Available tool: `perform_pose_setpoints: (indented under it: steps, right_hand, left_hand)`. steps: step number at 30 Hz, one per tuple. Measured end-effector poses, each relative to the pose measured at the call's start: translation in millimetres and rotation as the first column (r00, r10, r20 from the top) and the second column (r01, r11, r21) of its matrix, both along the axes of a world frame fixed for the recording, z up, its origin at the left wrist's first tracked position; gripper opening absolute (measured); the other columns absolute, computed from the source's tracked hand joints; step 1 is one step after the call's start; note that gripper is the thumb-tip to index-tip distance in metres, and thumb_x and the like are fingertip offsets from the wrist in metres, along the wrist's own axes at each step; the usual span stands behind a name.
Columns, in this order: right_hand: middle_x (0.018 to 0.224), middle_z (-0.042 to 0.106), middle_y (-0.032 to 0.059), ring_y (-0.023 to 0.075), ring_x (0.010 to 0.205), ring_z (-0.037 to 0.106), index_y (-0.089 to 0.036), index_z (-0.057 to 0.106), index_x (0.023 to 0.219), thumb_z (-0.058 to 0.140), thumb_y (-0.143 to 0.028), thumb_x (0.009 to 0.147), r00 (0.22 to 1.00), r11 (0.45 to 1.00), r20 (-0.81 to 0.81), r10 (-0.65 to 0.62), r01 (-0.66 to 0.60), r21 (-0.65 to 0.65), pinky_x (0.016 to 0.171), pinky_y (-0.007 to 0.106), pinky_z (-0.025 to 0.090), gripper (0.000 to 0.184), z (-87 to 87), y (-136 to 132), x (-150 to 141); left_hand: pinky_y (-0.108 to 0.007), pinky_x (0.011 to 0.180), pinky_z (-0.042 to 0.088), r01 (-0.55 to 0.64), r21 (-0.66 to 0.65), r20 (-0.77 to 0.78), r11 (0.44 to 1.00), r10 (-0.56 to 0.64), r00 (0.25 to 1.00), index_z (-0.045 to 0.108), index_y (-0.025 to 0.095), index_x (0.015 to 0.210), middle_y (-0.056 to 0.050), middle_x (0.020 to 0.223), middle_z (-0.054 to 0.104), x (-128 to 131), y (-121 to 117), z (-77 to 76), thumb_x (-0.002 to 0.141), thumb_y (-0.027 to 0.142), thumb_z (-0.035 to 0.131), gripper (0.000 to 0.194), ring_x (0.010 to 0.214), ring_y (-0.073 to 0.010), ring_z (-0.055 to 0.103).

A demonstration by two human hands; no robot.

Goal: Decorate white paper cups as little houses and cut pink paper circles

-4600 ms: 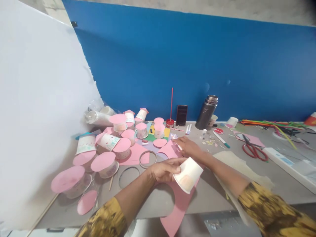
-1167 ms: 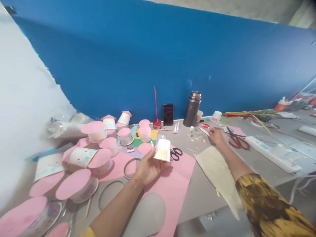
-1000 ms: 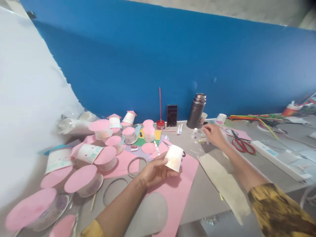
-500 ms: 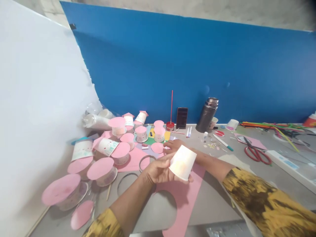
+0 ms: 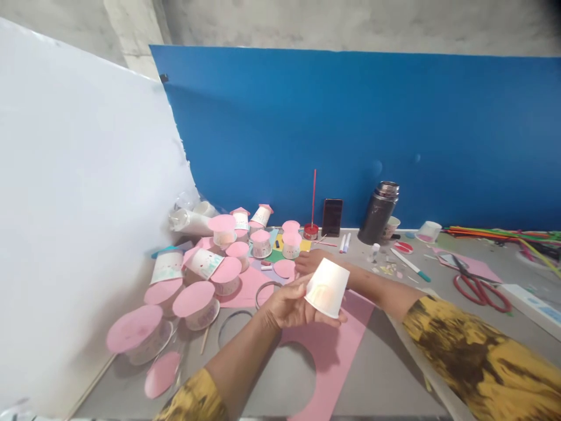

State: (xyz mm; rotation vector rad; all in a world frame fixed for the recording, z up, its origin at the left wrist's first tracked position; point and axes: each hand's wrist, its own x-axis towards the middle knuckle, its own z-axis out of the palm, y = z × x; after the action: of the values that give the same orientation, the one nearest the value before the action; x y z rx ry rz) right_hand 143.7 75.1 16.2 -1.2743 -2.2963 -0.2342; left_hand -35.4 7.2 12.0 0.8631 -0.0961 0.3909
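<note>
The grey tabletop (image 5: 385,380) carries a crowd of pink-topped paper cups (image 5: 199,297) toward its left edge. At its back edge stand an upright smartphone (image 5: 332,217) and a dark thermos flask (image 5: 379,213). A pink paper sheet (image 5: 335,362) with a round cut-out reaches the front edge. Well right of centre lie a teal-capped marker (image 5: 411,265), red-handled scissors (image 5: 481,288) and a white power strip (image 5: 532,307).

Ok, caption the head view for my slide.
Left hand holding a white cup above pink paper, right hand just beyond.

It seems a craft workspace. Pink-topped cups (image 5: 194,298) crowd the counter (image 5: 390,374) at nine o'clock, scissors (image 5: 470,275) at three, cut paper (image 5: 339,354) at six.
</note>
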Motion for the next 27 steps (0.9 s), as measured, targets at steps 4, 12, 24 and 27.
perform_pose_setpoints:
  steps: [4,12,24,27]
  right_hand:
    - [0.082,0.072,0.006,0.0207,0.078,0.065,-0.021,0.065,0.081,0.063,-0.03,0.088,0.972,0.994,-0.231,-0.045,0.066,0.084,0.071,0.032,0.054,0.011,27.5,-18.0,36.5]
    - [0.051,0.049,-0.0098,0.0115,0.039,0.05,-0.022,0.055,0.086,0.065,-0.043,0.093,0.318,0.986,-0.946,-0.061,0.164,-0.008,0.041,0.023,0.043,0.025,48.8,-82.5,74.8]
    - [0.07,0.073,0.001,0.0146,0.055,0.067,-0.021,0.074,0.096,0.072,-0.033,0.092,0.612,0.999,-0.791,0.01,0.024,0.032,0.052,0.026,0.054,0.013,30.7,-127.1,27.1]
    - [0.072,0.074,0.0007,0.0149,0.057,0.069,-0.022,0.074,0.096,0.07,-0.031,0.094,0.691,0.996,-0.722,0.026,0.047,0.081,0.054,0.026,0.054,0.01,31.6,-129.3,26.2]
  left_hand:
    - [-0.045,0.09,0.053,-0.058,-0.041,0.07,0.997,0.061,0.996,0.066,0.01,0.129,-0.021,0.122,0.072,-2.9,1.2,8.9,0.076,0.052,0.081,0.069,0.105,-0.0386,0.073]
    - [-0.038,0.077,0.059,-0.361,-0.383,-0.134,0.85,0.336,0.932,0.066,0.003,0.117,-0.019,0.096,0.076,8.9,9.8,0.9,0.098,0.059,0.049,0.062,0.091,-0.0313,0.075]
    - [-0.037,0.075,0.058,-0.51,-0.473,-0.281,0.719,0.425,0.86,0.069,0.006,0.113,-0.017,0.09,0.075,18.4,-2.8,4.7,0.102,0.051,0.044,0.053,0.082,-0.0271,0.073]
    - [-0.037,0.077,0.058,-0.495,-0.477,-0.263,0.727,0.419,0.869,0.069,0.006,0.115,-0.016,0.092,0.075,19.4,-3.9,5.2,0.102,0.051,0.044,0.053,0.083,-0.0273,0.073]
